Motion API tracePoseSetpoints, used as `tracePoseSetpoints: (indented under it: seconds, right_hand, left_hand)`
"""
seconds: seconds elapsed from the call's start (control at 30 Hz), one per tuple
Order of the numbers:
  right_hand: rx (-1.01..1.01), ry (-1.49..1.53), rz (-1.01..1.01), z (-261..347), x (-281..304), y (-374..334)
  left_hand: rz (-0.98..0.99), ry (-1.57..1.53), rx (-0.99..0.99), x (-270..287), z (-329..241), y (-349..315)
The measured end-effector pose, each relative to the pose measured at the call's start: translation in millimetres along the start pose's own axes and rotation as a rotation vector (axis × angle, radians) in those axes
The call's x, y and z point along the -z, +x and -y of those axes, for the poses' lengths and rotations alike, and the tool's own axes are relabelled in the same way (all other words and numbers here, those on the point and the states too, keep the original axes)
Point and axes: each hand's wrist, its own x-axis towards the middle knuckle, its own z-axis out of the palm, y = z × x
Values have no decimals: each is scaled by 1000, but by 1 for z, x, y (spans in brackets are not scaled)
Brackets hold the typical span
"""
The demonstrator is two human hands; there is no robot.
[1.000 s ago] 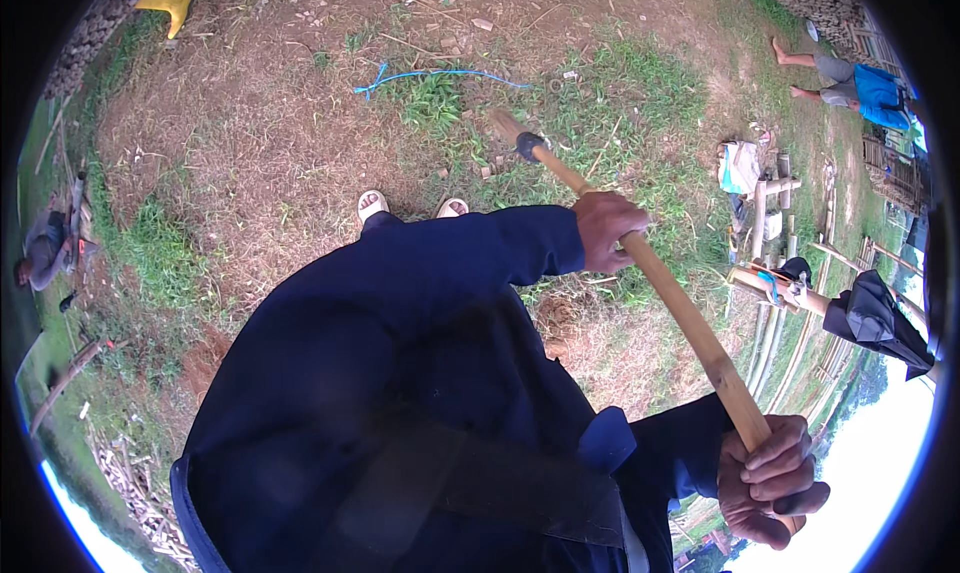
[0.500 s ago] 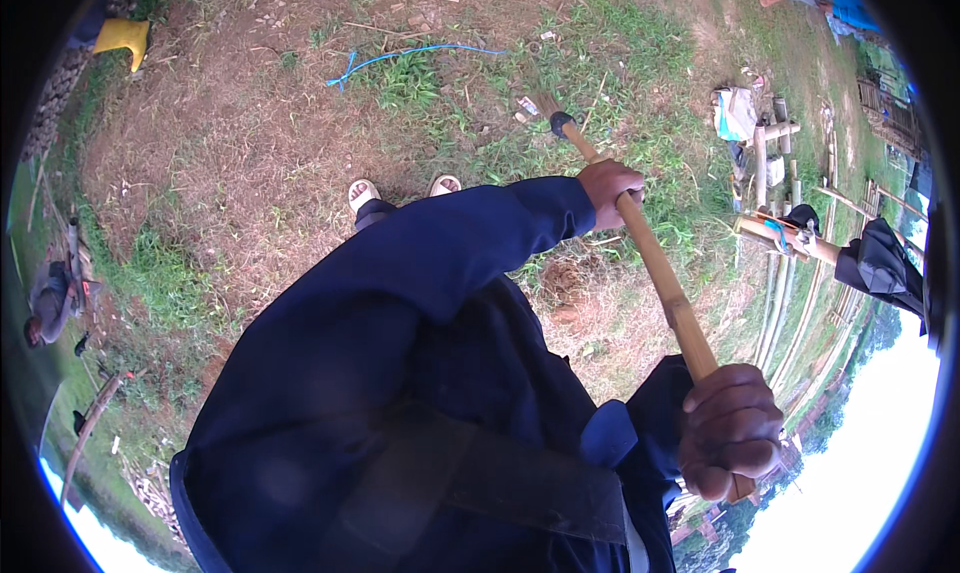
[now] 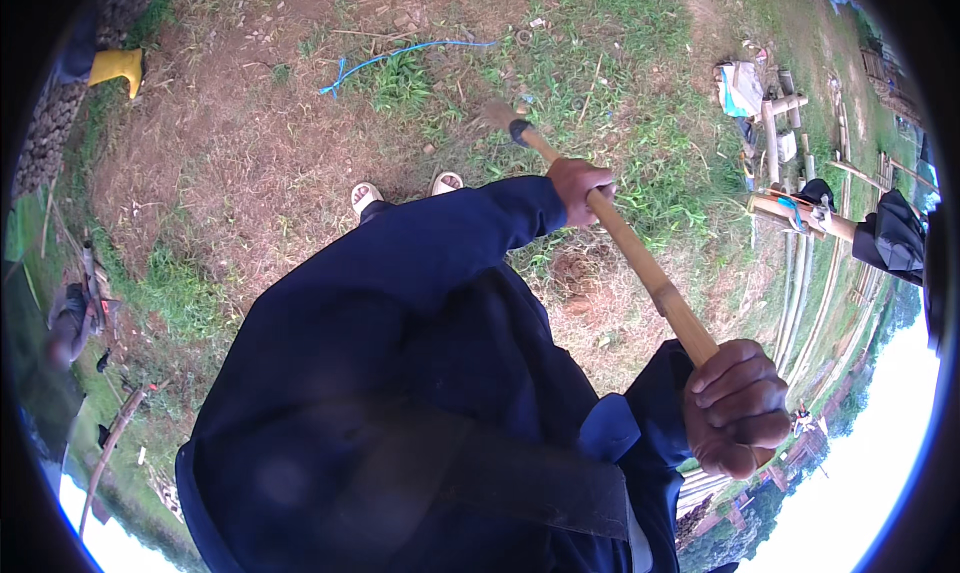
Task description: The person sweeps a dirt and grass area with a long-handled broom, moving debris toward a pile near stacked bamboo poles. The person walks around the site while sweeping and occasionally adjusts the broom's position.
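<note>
Both my hands grip the pale bamboo handle of a long broom (image 3: 640, 263), which slants across in front of me. My left hand (image 3: 583, 191) is wrapped round the handle nearer the sweeping end. Farther back, my right hand (image 3: 738, 408) is closed in a fist round the upper end. Beyond a black binding (image 3: 520, 132), thin brown bristles (image 3: 497, 115) fan out, slightly blurred, over grass and dry soil. Whether they touch the ground I cannot tell. Dark blue sleeves cover both arms.
A blue strip (image 3: 410, 51) lies ahead on the ground. At the far left stands a person's yellow boot (image 3: 118, 69); another person (image 3: 70, 323) is below it. A wooden stand (image 3: 772, 133) with a white bag (image 3: 740, 90) and long poles (image 3: 795, 283) are at right.
The broom's bristle end has swung left, and my left hand has moved left with it. My right hand has risen slightly, still gripping the handle.
</note>
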Motion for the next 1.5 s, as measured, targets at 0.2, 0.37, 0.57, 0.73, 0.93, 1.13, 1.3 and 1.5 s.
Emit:
tracePoseSetpoints:
  seconds: [0.2,0.37,0.57,0.73,0.93,1.13,1.3,1.5]
  right_hand:
    - [109,-127,-175,30,28,10]
    - [121,-48,-450,34,50,20]
    - [-1,-161,-279,-15,46,12]
    - [12,-377,-255,-23,42,-7]
    - [306,-12,-504,48,81,27]
    - [-61,-106,-325,16,74,10]
    - [-35,-197,-317,-37,79,-19]
    - [184,-115,-329,17,89,-4]
  left_hand:
    - [-105,-91,-154,-33,-43,100]
    - [-1,-70,-193,-34,-54,42]
    - [54,3,-119,-60,5,64]
    - [-82,-23,-202,-61,7,143]
    - [88,-119,-252,-58,-83,119]
    - [319,-191,-125,-78,-37,46]
    - [102,-23,-164,-79,21,115]
    - [-11,-49,-209,-76,-42,109]
